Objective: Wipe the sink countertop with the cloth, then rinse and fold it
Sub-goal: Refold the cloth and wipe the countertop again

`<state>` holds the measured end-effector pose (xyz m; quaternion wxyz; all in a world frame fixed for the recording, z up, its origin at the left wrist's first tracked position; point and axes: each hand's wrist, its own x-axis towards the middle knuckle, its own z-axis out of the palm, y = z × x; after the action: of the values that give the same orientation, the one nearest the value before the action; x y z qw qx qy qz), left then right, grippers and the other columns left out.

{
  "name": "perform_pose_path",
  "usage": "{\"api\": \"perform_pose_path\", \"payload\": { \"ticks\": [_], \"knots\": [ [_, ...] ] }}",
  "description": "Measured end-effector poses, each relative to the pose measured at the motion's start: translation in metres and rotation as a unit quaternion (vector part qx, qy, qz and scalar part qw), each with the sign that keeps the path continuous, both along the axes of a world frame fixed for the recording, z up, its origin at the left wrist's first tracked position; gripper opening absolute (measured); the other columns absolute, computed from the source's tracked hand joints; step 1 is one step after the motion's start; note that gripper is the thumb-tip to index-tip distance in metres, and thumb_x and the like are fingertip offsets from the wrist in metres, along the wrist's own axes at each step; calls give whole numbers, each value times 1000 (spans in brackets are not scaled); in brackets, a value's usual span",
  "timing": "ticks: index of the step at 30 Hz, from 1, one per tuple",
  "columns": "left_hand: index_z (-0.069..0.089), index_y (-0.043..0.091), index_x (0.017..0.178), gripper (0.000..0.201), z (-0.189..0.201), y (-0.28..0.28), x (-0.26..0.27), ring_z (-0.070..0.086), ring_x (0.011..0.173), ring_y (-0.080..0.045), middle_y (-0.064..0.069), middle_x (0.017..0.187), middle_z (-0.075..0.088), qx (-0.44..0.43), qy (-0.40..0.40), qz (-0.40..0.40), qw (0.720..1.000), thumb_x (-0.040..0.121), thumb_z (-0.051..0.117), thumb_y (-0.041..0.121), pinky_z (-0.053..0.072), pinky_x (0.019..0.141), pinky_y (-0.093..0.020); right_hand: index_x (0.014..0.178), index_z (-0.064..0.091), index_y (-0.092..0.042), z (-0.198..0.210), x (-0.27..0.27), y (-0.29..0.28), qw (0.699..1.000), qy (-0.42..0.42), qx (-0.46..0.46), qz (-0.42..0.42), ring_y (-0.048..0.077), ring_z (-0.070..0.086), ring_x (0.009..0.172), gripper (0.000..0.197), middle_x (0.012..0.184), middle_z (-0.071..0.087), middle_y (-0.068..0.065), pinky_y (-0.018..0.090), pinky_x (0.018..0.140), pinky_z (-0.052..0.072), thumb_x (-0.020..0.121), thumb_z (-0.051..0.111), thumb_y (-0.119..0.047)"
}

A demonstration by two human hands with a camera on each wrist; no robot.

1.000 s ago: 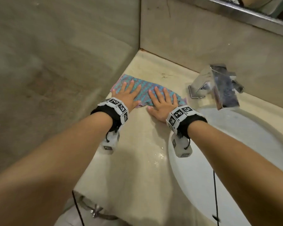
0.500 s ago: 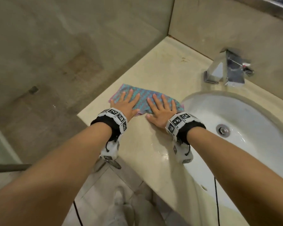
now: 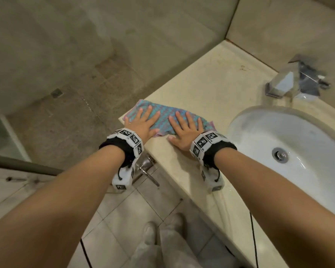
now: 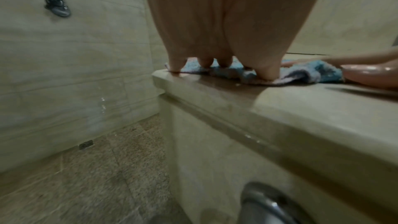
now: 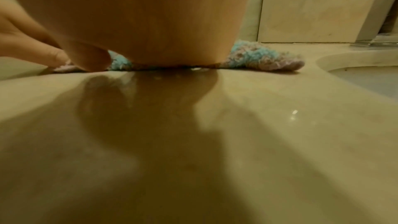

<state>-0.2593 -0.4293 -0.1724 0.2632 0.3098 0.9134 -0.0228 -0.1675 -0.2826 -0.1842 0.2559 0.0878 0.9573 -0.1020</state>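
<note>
A fluffy blue and pink cloth [image 3: 165,115] [image 4: 318,72] [image 5: 262,57] lies flat on the beige countertop [image 3: 211,89] near its front left corner. My left hand [image 3: 143,121] [image 4: 215,43] presses on the cloth's left part with straight, spread fingers. My right hand [image 3: 186,126] [image 5: 150,23] presses flat on its right part, with the thumb on the bare stone. The white sink basin [image 3: 259,136] is just right of the cloth. The chrome tap [image 3: 296,78] stands behind the basin.
The counter's left edge [image 4: 163,81] drops to a tiled floor [image 3: 66,117] beside a tiled wall. A metal fitting [image 3: 145,169] hangs under the counter front. The basin's drain [image 3: 279,154] is at the right. My feet [image 3: 149,231] are below.
Both hands have slid the cloth from the back corner by the wall toward the counter's front left edge. The hands stay flat on it throughout.
</note>
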Motion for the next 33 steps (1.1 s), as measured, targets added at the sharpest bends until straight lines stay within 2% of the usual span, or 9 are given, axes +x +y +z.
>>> {"api": "perform_pose_path", "payload": {
  "ticks": [6, 11, 25, 33],
  "knots": [
    [-3, 36, 147, 60, 0, -16, -6, -11, 147, -25, 3, 158, -14, 6, -15, 2, 1000, 97, 31, 43, 4, 112, -63, 148, -10, -35, 4, -3, -12, 1000, 9, -4, -6, 23, -17, 146, 64, 158, -18, -8, 51, 118, -9, 96, 22, -53],
    [-2, 37, 147, 59, 0, -15, 0, -9, 147, -25, 5, 158, -14, -1, -15, -44, 999, 97, 30, 45, 5, 110, -66, 148, -8, -38, 2, 20, -16, 999, 16, -6, -40, 21, -15, 147, 62, 158, -15, -11, 51, 117, -10, 95, 21, -54],
    [-6, 37, 147, 60, 2, 14, 70, -11, 147, -24, 6, 157, -17, -30, -9, -166, 986, 98, 27, 45, 6, 110, -67, 147, -8, -40, 2, 121, -18, 988, 20, -5, -153, 19, -15, 147, 64, 158, -15, -13, 50, 116, -12, 94, 23, -58],
    [-4, 36, 147, 58, 3, 14, 119, -9, 147, -25, 5, 158, -14, -24, 5, -178, 984, 98, 24, 47, 8, 110, -66, 146, -13, -40, 0, 174, -21, 989, 6, -10, -146, 20, -19, 146, 67, 157, -20, -12, 51, 115, -13, 92, 21, -61]
  ]
}}
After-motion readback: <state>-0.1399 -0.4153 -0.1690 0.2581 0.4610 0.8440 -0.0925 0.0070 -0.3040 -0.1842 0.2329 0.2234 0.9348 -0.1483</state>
